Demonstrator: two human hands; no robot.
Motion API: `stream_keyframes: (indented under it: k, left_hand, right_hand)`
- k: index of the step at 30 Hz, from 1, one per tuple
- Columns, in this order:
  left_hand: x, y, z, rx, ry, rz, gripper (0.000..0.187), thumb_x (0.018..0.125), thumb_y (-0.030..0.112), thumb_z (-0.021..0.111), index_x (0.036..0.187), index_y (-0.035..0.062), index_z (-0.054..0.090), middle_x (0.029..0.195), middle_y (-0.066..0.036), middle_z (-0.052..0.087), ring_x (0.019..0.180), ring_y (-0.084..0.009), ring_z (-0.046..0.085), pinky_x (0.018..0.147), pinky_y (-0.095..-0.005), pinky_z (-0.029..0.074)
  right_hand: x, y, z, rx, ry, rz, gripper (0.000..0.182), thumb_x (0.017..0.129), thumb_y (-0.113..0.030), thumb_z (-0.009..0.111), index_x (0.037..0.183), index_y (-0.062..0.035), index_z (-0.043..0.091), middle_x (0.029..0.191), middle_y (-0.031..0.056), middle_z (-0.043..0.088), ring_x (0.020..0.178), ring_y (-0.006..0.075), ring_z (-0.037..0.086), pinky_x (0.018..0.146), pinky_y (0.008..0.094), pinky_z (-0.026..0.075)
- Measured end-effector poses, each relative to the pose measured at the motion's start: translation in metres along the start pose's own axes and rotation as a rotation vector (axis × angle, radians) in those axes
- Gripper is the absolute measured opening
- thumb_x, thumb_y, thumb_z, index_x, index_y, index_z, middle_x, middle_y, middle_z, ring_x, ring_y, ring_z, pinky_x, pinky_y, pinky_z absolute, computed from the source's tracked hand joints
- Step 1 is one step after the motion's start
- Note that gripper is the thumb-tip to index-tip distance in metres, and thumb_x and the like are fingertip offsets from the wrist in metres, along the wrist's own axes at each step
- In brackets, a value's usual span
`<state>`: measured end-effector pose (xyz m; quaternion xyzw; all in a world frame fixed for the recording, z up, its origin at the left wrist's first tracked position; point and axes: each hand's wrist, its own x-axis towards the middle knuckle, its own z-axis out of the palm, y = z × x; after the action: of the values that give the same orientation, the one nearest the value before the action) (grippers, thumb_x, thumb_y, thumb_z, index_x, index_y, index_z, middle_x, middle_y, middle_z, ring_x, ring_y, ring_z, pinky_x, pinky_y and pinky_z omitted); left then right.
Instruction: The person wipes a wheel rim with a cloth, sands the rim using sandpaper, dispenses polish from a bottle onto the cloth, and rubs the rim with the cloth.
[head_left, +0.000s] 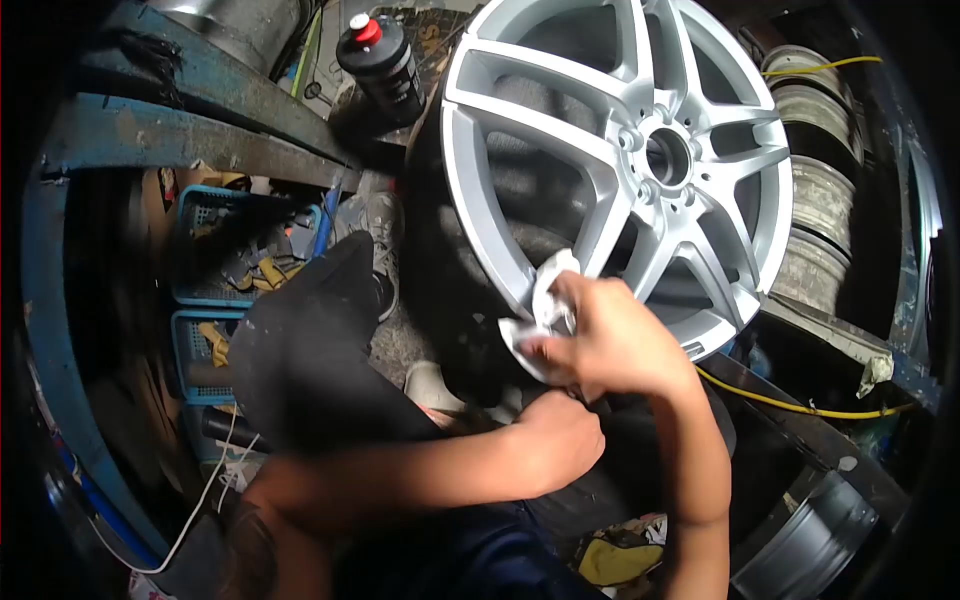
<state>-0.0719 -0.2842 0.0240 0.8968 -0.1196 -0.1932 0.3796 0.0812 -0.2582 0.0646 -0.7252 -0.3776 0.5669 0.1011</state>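
Note:
A silver alloy wheel (590, 150) with paired spokes lies face up in front of me, tilted slightly. My right hand (620, 335) grips a crumpled white cloth or tissue (553, 280) at the wheel's near rim edge. Part of the cloth hangs below the fingers. Just below it, my left hand (562, 443) is curled closed near my knee, its forearm crossing from the left. Whatever that hand may hold is hidden under the fingers.
A black bottle (385, 75) with a red and white cap stands behind the wheel's left side. Blue baskets (185, 300) with odds and ends sit left, beside a blue metal frame (110, 130). Stacked wheels (820, 180) and a yellow hose (800, 407) are on the right.

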Motion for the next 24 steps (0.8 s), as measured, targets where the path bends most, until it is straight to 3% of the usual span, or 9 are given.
stream_keyframes:
  k: [1, 3, 5, 8, 12, 15, 17, 21, 24]
  left_hand:
    - [0.000, 0.000, -0.005, -0.060, 0.019, 0.009, 0.013, 0.082, 0.015, 0.068, 0.078, 0.0095, 0.079, 0.078, -0.010, 0.076, 0.069, -0.0250, 0.073, 0.061, -0.0386, 0.057]
    - [0.002, -0.004, -0.009, -0.045, 0.070, 0.032, 0.013, 0.081, 0.015, 0.068, 0.077, 0.0085, 0.079, 0.076, -0.011, 0.075, 0.069, -0.0267, 0.074, 0.062, -0.0396, 0.057]
    - [0.001, 0.001, 0.004, 0.034, 0.152, 0.033, 0.014, 0.081, 0.015, 0.067, 0.076, 0.0076, 0.078, 0.074, -0.012, 0.074, 0.069, -0.0283, 0.074, 0.062, -0.0408, 0.057]
    - [0.001, -0.001, -0.006, -0.108, 0.104, 0.000, 0.016, 0.083, 0.016, 0.066, 0.077, 0.0074, 0.078, 0.072, -0.010, 0.074, 0.069, -0.0276, 0.074, 0.062, -0.0414, 0.058]
    - [-0.003, 0.000, 0.003, 0.140, 0.056, -0.015, 0.017, 0.085, 0.015, 0.065, 0.080, 0.0078, 0.079, 0.077, -0.009, 0.075, 0.073, -0.0242, 0.075, 0.064, -0.0400, 0.057]
    - [0.003, 0.002, 0.016, 0.077, 0.004, -0.119, 0.015, 0.086, 0.015, 0.066, 0.084, 0.0093, 0.080, 0.089, -0.010, 0.077, 0.084, -0.0227, 0.075, 0.070, -0.0381, 0.057]
    - [0.005, -0.008, 0.013, 0.152, 0.036, -0.128, 0.015, 0.086, 0.015, 0.066, 0.085, 0.0096, 0.080, 0.093, -0.011, 0.078, 0.087, -0.0225, 0.075, 0.072, -0.0376, 0.057]
    - [0.001, -0.004, 0.017, 0.315, 0.232, -0.103, 0.013, 0.085, 0.013, 0.067, 0.083, 0.0084, 0.079, 0.090, -0.010, 0.077, 0.087, -0.0235, 0.075, 0.072, -0.0383, 0.057]
    - [-0.001, -0.001, -0.008, 0.114, -0.029, -0.086, 0.013, 0.085, 0.013, 0.070, 0.089, 0.0089, 0.081, 0.094, -0.009, 0.079, 0.086, -0.0234, 0.076, 0.067, -0.0377, 0.058]
  right_hand:
    - [0.003, -0.001, -0.002, 0.092, -0.034, 0.108, 0.045, 0.080, -0.023, 0.086, 0.106, 0.0034, 0.062, 0.070, 0.0239, 0.065, 0.072, 0.0417, 0.071, 0.069, 0.0453, 0.053]
    - [-0.006, 0.025, 0.017, -0.236, 0.192, -0.255, 0.041, 0.081, -0.020, 0.086, 0.104, 0.0042, 0.061, 0.069, 0.0232, 0.065, 0.067, 0.0365, 0.071, 0.065, 0.0436, 0.053]
    - [-0.014, 0.020, 0.016, -0.180, 0.209, -0.234, 0.039, 0.082, -0.019, 0.085, 0.101, 0.0046, 0.060, 0.069, 0.0234, 0.064, 0.067, 0.0378, 0.070, 0.063, 0.0436, 0.053]
    - [0.003, -0.002, 0.000, 0.038, 0.001, 0.105, 0.039, 0.082, -0.020, 0.085, 0.102, 0.0040, 0.062, 0.068, 0.0226, 0.065, 0.067, 0.0434, 0.069, 0.065, 0.0448, 0.054]
    - [-0.013, 0.022, 0.019, -0.161, 0.218, -0.252, 0.043, 0.081, -0.022, 0.085, 0.106, 0.0054, 0.063, 0.067, 0.0221, 0.065, 0.066, 0.0401, 0.069, 0.068, 0.0444, 0.054]
    - [0.004, -0.001, -0.007, 0.087, -0.070, 0.157, 0.042, 0.081, -0.022, 0.084, 0.108, 0.0034, 0.064, 0.074, 0.0231, 0.068, 0.070, 0.0351, 0.073, 0.069, 0.0453, 0.055]
    - [-0.006, 0.026, 0.013, -0.216, 0.149, -0.223, 0.041, 0.079, -0.022, 0.085, 0.106, 0.0030, 0.065, 0.075, 0.0239, 0.069, 0.075, 0.0429, 0.071, 0.069, 0.0466, 0.055]
    - [-0.001, 0.012, 0.013, -0.237, 0.164, -0.093, 0.043, 0.079, -0.026, 0.085, 0.102, 0.0031, 0.063, 0.074, 0.0258, 0.067, 0.078, 0.0459, 0.070, 0.070, 0.0492, 0.054]
    - [-0.019, 0.008, 0.024, -0.371, 0.193, -0.142, 0.043, 0.079, -0.026, 0.085, 0.100, 0.0034, 0.061, 0.070, 0.0238, 0.067, 0.073, 0.0461, 0.070, 0.068, 0.0499, 0.055]
